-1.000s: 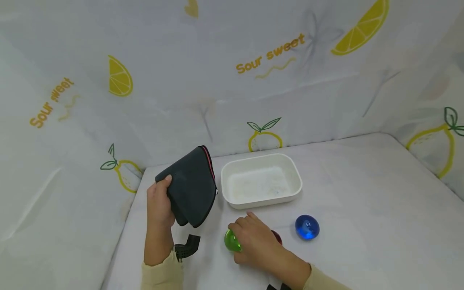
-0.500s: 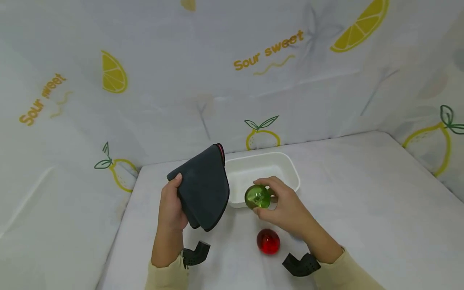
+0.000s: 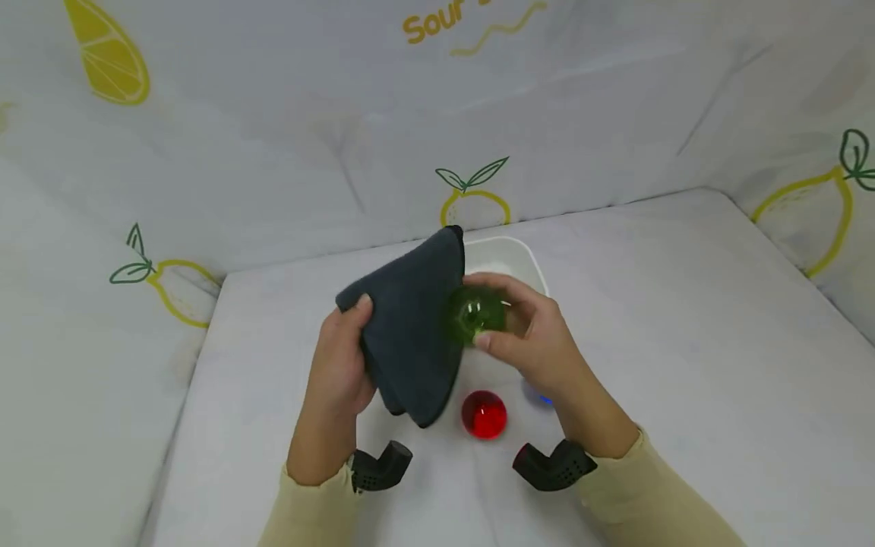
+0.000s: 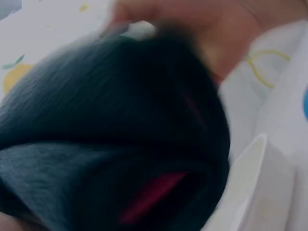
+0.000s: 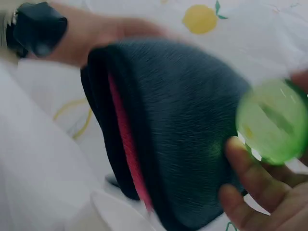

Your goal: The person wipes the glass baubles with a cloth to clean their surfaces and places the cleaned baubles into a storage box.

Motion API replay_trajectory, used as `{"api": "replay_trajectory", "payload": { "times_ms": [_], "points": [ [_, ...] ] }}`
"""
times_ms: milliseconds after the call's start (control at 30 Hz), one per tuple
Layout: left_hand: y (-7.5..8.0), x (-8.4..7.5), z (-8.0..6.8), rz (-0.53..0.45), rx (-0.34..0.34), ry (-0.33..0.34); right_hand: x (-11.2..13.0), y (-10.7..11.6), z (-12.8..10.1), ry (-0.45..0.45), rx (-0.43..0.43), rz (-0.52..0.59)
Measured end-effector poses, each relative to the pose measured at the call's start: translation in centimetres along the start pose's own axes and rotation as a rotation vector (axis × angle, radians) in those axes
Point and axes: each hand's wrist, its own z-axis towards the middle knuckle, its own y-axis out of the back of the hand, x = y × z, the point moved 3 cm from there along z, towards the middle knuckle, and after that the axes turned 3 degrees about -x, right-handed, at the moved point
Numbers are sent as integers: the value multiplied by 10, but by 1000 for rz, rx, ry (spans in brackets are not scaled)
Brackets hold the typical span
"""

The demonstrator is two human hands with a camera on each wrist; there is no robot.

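My left hand (image 3: pixel 343 353) grips a folded dark grey cloth (image 3: pixel 413 327) by its left side, thumb on top. In the right wrist view the cloth (image 5: pixel 178 120) shows a pink inner layer along its fold. My right hand (image 3: pixel 536 334) pinches a clear green ball (image 3: pixel 476 313) between thumb and fingers, held up at the cloth's right edge. The green ball (image 5: pixel 272 120) overlaps that edge in the right wrist view too. Below the hands a clear red ball (image 3: pixel 484 415) lies on the table. A blue ball (image 3: pixel 540 393) is mostly hidden behind my right wrist.
Behind the hands stands a white rectangular tub (image 3: pixel 522 258), partly covered by the cloth and my right hand. A white cloth covers the table (image 3: pixel 683 342). At the back rises a white curtain (image 3: pixel 273 152) printed with lemons. Each wrist carries a black camera mount (image 3: pixel 555 465).
My right hand has picked up the green ball from the table and carried it up to the cloth. My left hand has moved the cloth rightward, now in front of the tub. The head view has tilted down.
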Motion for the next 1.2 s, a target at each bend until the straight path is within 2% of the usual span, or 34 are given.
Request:
{"api": "replay_trajectory", "payload": {
  "times_ms": [67,133,233,333,433,533,600,667,767,867,1000,1100,1200],
  "points": [
    [-3,2,-6,-21,35,-18,-2,-3,-3,-32,31,80],
    [-4,9,-11,-32,30,-12,-9,-3,-8,-71,52,79],
    [-2,22,-16,-42,-58,42,-22,-1,-16,-145,33,51],
    [-2,31,-17,-23,-115,87,-29,2,-18,-169,-10,-20],
    [-6,37,-16,-14,-114,100,-31,6,-19,-182,-55,-60],
    [-10,40,-18,22,-87,96,-32,6,-18,-194,-72,-48],
    [-11,40,-20,79,-69,93,-32,4,-17,-197,-77,-38],
    [-11,39,-20,163,-82,80,-31,1,-15,-196,-82,-41],
    [-8,38,-18,299,-160,48,-31,0,-16,-197,-87,-54],
    [-3,37,-16,436,-257,-18,-30,0,-17,-177,-92,-88],
    [2,32,-16,597,-337,-110,-30,0,-17,-83,-110,-156],
    [4,30,-16,648,-365,-129,-30,0,-16,-23,-134,-200],
    [3,32,-16,631,-355,-111,-30,1,-17,9,-154,-242]
  ]
}}
